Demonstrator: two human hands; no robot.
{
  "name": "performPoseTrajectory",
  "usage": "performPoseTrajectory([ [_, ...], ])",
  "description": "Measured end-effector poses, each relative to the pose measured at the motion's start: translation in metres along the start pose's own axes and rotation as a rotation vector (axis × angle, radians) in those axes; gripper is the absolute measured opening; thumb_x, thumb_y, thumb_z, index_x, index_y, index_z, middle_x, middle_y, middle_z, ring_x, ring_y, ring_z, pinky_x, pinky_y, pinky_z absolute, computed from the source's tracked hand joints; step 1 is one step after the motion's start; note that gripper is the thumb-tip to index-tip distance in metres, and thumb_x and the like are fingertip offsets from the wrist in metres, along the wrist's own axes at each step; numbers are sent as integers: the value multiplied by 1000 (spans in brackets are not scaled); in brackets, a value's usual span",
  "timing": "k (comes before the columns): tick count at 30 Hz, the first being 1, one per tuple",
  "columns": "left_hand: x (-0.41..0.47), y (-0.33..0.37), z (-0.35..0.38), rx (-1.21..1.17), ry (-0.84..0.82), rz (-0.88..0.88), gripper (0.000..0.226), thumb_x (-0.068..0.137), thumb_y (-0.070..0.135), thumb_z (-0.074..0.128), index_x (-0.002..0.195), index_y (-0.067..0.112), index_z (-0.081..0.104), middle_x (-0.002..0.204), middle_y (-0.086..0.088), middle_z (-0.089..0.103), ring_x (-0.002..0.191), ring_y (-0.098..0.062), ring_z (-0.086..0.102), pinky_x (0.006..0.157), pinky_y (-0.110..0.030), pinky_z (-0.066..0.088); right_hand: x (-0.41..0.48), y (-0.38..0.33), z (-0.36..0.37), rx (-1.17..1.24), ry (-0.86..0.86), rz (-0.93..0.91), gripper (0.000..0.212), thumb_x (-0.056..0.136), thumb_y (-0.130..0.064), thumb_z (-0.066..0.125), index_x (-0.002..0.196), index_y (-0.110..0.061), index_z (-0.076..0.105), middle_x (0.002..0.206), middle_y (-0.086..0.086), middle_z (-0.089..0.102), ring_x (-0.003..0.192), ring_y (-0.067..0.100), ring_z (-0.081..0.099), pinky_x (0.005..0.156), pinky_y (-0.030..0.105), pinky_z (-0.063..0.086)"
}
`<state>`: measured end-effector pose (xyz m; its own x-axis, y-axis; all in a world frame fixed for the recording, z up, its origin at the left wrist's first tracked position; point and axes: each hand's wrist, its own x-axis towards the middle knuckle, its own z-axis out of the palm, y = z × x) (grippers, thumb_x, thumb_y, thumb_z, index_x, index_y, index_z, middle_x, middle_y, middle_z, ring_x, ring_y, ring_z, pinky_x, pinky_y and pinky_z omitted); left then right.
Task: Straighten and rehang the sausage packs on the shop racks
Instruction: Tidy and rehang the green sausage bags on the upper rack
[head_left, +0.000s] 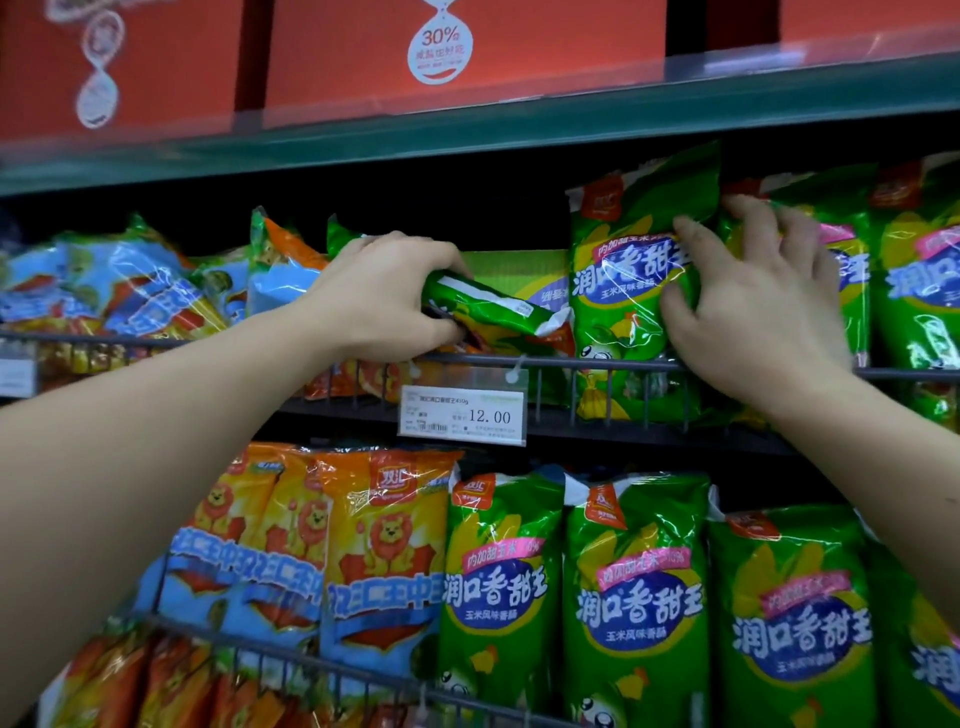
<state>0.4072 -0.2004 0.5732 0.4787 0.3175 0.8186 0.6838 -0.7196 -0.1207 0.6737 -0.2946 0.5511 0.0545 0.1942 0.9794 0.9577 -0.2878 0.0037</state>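
1. The left hand (387, 296) is closed round a green sausage pack (493, 306) that lies on its side, thumb underneath and fingers curled over the top, at the front of the upper wire rack (519, 361)
2. That lying pack points right, its crimped end close to the foot of an upright green pack (631, 260) just beside it
3. The right hand (763, 306) is spread wide and holds nothing in a closed grip; its thumb and one finger press on the front of the upright green pack, while the other fingers reach over the top of the next green pack (841, 249) to the right
4. The upright pack stands inside the upper rack, leaning slightly, its top edge near the green shelf edge (467, 124) above
5. A white price tag (462, 415) reading 12.00 hangs from the rack's front rail, below the lying pack
6. To the left in the same rack, blue and orange packs (104, 291) lie slumped and untidy
7. The lower rack (332, 670) carries upright orange-and-blue packs on the left and green packs (634, 597) on the right
8. Red boxes (467, 47) sit on the top shelf
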Motion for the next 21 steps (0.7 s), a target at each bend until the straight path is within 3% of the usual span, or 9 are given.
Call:
performPoseTrajectory([
  [6,4,-3,-3,-167,5,-79,40,80,29,78,118,31,63,102,10,65,90,-14,62,80,-35,53,0,3,1,15,-1,-12,61,89,-41,45,146,-21,43,153,17,32,138,42,26,110,58,24],
  [11,2,-5,-4,-218,27,-82,43,82,23,78,122,26,62,106,9,63,83,3,58,65,-10,40,1,5,2,24,-4,-23,59,91,-39,49,148,-22,41,153,17,31,139,42,25,112,58,23],
  [15,-5,-7,-4,-228,94,-66,44,83,20,78,124,21,63,106,9,62,83,1,56,64,0,37,-1,4,1,38,-9,-13,63,88,-43,45,148,-23,41,153,17,32,137,42,27,111,57,24],
  [18,-8,-10,-7,-269,183,-25,41,83,20,78,122,18,65,105,6,64,89,-8,58,70,-1,38,-1,4,-2,26,-21,-8,64,86,-43,42,148,-24,41,154,16,33,137,41,28,111,55,25],
  [21,-6,-15,-13,-403,258,-17,36,83,23,77,117,20,67,106,7,67,96,-11,62,84,-19,48,-1,1,-2,-1,-31,10,66,85,-45,39,148,-25,41,154,15,33,137,41,28,111,54,26],
])
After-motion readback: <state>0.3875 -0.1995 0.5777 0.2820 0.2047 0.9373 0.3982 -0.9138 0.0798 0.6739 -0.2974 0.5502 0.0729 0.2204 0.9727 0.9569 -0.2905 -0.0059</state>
